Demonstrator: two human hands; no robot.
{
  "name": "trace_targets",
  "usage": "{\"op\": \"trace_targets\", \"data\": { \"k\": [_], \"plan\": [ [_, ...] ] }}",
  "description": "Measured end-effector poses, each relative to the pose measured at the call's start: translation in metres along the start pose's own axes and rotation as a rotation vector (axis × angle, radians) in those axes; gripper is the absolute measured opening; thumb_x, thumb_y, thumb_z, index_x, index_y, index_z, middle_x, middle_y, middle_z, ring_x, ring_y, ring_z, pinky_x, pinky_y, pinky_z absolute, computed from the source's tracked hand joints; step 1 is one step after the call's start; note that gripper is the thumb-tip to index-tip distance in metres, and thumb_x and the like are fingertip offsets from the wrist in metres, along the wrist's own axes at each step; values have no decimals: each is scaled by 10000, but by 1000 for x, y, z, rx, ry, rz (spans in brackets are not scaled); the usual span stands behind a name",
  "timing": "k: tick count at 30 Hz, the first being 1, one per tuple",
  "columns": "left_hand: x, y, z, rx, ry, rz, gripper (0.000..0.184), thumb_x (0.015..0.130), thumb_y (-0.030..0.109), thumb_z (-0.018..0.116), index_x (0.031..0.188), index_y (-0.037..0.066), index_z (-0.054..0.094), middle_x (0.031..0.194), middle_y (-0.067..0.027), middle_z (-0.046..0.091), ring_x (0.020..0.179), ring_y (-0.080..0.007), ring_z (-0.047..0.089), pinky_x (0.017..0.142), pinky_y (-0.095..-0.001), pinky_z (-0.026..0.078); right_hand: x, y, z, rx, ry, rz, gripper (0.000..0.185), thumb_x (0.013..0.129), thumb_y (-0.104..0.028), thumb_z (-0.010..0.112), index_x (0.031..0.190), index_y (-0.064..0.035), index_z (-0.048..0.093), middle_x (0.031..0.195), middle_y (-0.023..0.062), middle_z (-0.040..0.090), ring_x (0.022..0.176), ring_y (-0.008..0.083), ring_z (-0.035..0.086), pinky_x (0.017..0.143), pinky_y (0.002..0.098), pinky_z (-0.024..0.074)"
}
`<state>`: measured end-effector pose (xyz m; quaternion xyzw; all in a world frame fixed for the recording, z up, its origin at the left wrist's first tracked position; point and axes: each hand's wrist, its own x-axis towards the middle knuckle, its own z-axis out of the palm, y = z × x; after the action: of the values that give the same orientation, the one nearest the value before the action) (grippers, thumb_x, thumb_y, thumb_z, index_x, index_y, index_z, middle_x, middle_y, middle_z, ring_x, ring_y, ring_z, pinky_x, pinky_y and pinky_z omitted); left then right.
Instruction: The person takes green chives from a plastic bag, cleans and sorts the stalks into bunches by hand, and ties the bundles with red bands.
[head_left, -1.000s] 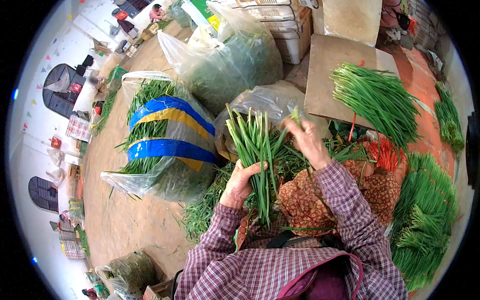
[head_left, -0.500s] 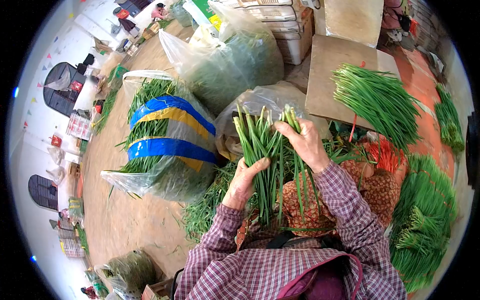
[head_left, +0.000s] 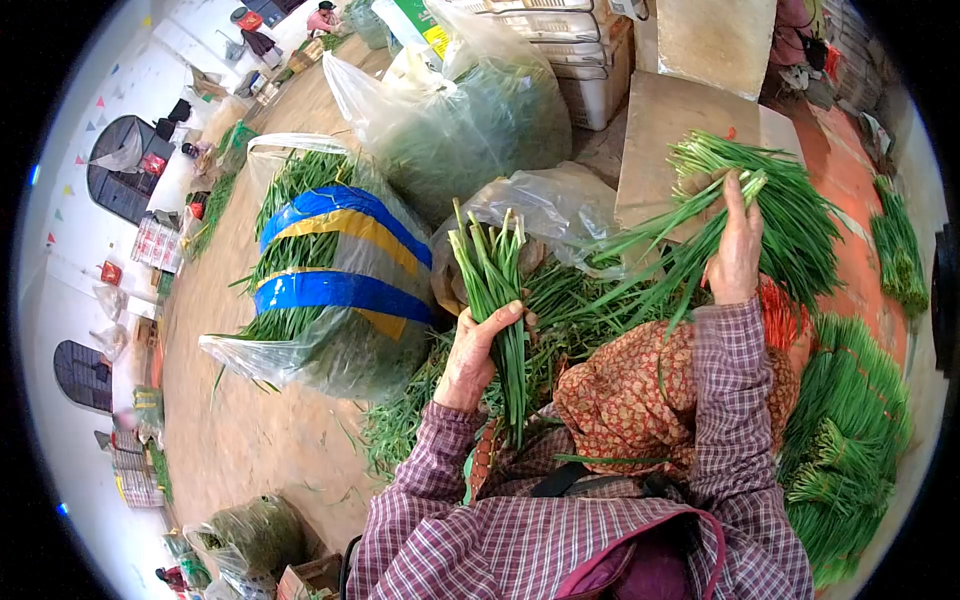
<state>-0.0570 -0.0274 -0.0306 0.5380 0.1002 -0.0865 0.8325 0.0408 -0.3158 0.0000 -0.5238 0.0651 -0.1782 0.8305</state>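
Observation:
My left hand (head_left: 483, 350) is closed round a bunch of green stalks (head_left: 492, 270), pale cut ends up, leaves hanging toward my lap. Off to the right, my right hand (head_left: 735, 245) grips a smaller bunch of stalks (head_left: 690, 215), its pale ends at my fingertips and its long leaves trailing left and down. That hand is beside a large pile of green stalks (head_left: 800, 215) lying on a brown board (head_left: 650, 150). Loose leaves (head_left: 590, 310) lie between my hands, behind my patterned lap cloth (head_left: 625, 400).
A bag with blue and yellow bands (head_left: 345, 285) stands at the left, a clear plastic bag of greens (head_left: 480, 130) behind it. White crates (head_left: 585, 95) are stacked at the back. Tied bundles (head_left: 850, 420) and red ties (head_left: 783, 315) lie at the right. A distant person (head_left: 322, 20) sits far back.
My right hand has moved right, from beside my left hand to the large pile, with stalks in its grip. The bunch in my left hand looks thinner, and that hand has shifted slightly.

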Motion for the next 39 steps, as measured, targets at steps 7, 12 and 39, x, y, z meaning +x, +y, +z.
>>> {"op": "trace_targets", "data": {
  "k": [7, 12, 39],
  "plan": [
    [-1, -4, 21, 147, 8, 20, 179, 834, 119, 690, 990, 35, 665, 825, -29, 674, 671, -88, 615, 607, -236, 512, -44, -1, 50, -532, -397, -207, 411, 883, -460, 567, 951, -61, 643, 632, -18, 557, 542, 111, 512, 522, 312, 425],
    [-3, -7, 25, 238, -20, 32, 189, 820, 124, 688, 973, 22, 643, 832, -43, 677, 691, -109, 637, 642, -260, 538, -56, 21, 73, -659, -431, -292, 432, 838, -457, 638, 919, -34, 667, 591, 52, 614, 546, 154, 576, 527, 343, 451],
    [1, -8, 15, 38, -2, -42, 234, 863, 184, 636, 1021, 13, 606, 883, -112, 680, 732, -167, 655, 639, -296, 551, -29, 18, 27, -865, -464, -650, 302, 933, -292, 537, 917, -3, 627, 1079, 141, 592, 953, 260, 575, 846, 421, 478]
  ]
}}
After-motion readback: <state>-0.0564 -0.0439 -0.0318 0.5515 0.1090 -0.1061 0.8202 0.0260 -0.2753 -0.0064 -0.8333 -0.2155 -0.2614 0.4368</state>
